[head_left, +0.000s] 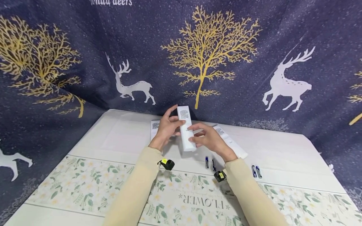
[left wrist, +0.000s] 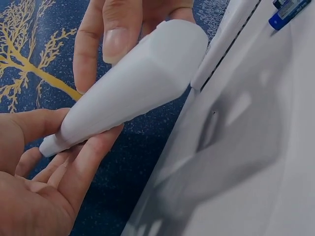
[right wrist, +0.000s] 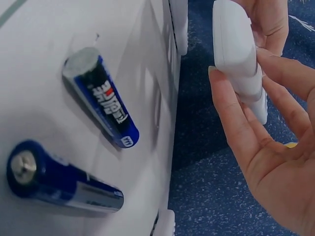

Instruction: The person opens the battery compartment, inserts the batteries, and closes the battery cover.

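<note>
A long white remote control (head_left: 185, 135), with small print on the face toward me, is held tilted above the table between both hands. My left hand (head_left: 167, 128) grips its upper part, thumb across the printed face and fingers behind. At the lower end, my right hand (head_left: 210, 139) pinches the edge between thumb and fingers. The left wrist view shows the smooth rounded end of the remote (left wrist: 147, 64). Below the hands lie two blue AAA batteries, one lettered (right wrist: 101, 98) and one with its metal tip showing (right wrist: 64, 182).
Two similar white printed devices lie on the table, one behind the left hand (head_left: 155, 125) and one behind the right hand (head_left: 236, 146). Another pair of batteries (head_left: 256, 171) lies right of the right forearm. A dark deer-patterned cloth (head_left: 226, 103) hangs behind the table.
</note>
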`<state>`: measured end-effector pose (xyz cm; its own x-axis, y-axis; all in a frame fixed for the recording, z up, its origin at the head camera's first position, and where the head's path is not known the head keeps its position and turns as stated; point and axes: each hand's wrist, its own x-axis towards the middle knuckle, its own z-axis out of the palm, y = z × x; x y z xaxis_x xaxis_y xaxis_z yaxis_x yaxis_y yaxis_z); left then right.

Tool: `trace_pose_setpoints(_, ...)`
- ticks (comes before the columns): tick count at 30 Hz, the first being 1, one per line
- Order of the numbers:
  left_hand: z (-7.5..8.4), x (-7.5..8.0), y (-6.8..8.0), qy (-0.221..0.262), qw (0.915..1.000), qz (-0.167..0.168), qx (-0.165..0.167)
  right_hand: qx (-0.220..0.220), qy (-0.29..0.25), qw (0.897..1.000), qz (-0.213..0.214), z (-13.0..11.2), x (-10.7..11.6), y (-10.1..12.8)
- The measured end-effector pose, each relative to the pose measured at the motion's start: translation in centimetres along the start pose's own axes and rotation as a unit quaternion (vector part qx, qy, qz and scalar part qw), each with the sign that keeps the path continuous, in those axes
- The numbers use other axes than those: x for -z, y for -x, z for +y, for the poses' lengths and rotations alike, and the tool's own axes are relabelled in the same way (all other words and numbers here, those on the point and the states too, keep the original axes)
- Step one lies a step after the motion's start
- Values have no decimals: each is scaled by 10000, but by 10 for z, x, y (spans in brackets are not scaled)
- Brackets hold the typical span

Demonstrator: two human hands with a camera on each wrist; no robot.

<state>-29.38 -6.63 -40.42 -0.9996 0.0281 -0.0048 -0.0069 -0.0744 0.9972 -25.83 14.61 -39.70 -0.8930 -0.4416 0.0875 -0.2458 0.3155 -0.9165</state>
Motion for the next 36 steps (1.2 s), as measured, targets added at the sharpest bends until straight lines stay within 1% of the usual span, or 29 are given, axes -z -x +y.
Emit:
trace_pose_setpoints(6, 2, 1, 1, -67, 10000, 39, 28, 53, 185, 9998, 47, -2, -3, -1)
trace_pose_setpoints(15, 3, -2, 3, -59, 10000, 51, -11, 110, 454, 9989, 105, -4, -5, 0)
trace_pose_setpoints(20, 5, -3, 4, -112, 9999, 38, -60, 178, 492, 9986, 105, -5, -5, 0)
trace_pose_setpoints(25, 5, -2, 3, -44, 10000, 45, -75, 258, 588, 9978, 149, -6, -6, -1)
trace_pose_setpoints(32, 6, 0, 3, 92, 9999, 56, -129, 519, 1053, 9921, 449, -11, -4, -1)
trace_pose_setpoints(36, 8, 1, 3, 104, 9998, 124, -139, 849, 1024, 9903, 410, -14, -2, 1)
